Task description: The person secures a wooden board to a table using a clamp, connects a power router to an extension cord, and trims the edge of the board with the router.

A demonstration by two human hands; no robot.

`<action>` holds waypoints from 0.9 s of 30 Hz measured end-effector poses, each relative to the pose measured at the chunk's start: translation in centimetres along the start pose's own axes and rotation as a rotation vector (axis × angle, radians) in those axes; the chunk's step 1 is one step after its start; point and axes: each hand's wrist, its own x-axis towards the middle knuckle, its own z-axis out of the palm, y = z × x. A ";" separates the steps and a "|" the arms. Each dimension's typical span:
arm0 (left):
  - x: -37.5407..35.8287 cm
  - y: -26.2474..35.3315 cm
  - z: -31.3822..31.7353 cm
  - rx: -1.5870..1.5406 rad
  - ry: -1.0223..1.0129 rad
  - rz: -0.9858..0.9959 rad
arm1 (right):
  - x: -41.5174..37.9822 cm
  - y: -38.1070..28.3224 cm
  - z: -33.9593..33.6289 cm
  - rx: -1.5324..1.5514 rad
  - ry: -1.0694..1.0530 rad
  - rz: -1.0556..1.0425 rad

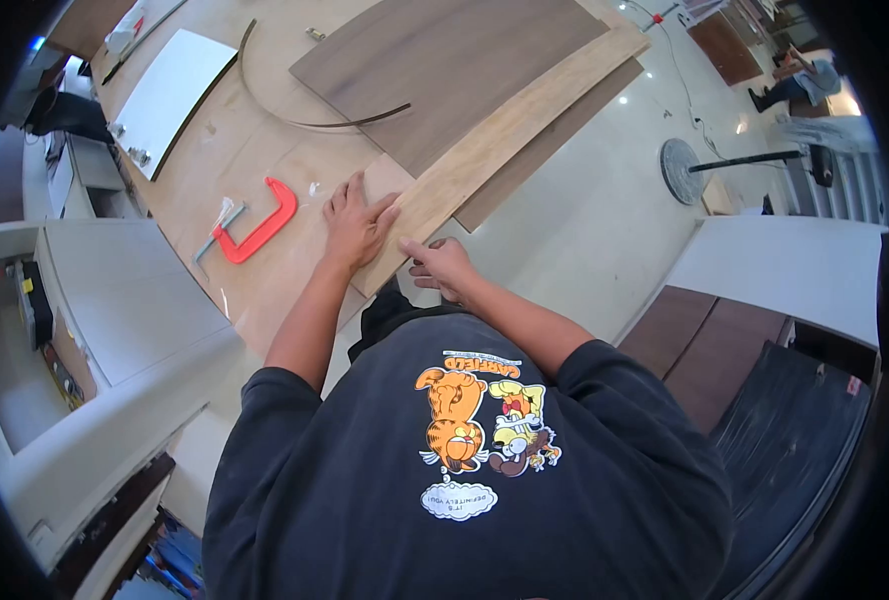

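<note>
A long, light wooden plank (510, 140) lies slantwise over a grey-brown panel (430, 75) on the worktable. My left hand (359, 225) rests at the plank's near left edge, fingers stretched out over the table and the thumb against the plank. At the opposite edge, my right hand (443, 268) pinches the plank, thumb on top and fingers curled below. A red C-clamp (265, 228) lies on the table to the left of my hands. Beyond it a thin curved strip (255, 95) reaches onto the brown panel.
A white panel (175, 95) lies at the table's far left. An open white cabinet (115, 300) stands at the left. To the right are a round-based stand (680, 172), dark panels (705, 335) and another person (815, 78) in the distance.
</note>
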 end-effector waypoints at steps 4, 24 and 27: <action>0.0 0.0 -0.1 0.013 -0.011 -0.005 | 1.6 0.5 -0.3 0.155 -0.231 -0.031; -16.3 2.6 -2.8 -0.347 0.335 -0.471 | 2.8 1.0 -0.3 0.003 -0.229 -0.138; -18.4 3.0 -1.0 -0.193 0.320 -0.402 | 3.0 1.0 -0.3 -0.003 -0.229 -0.117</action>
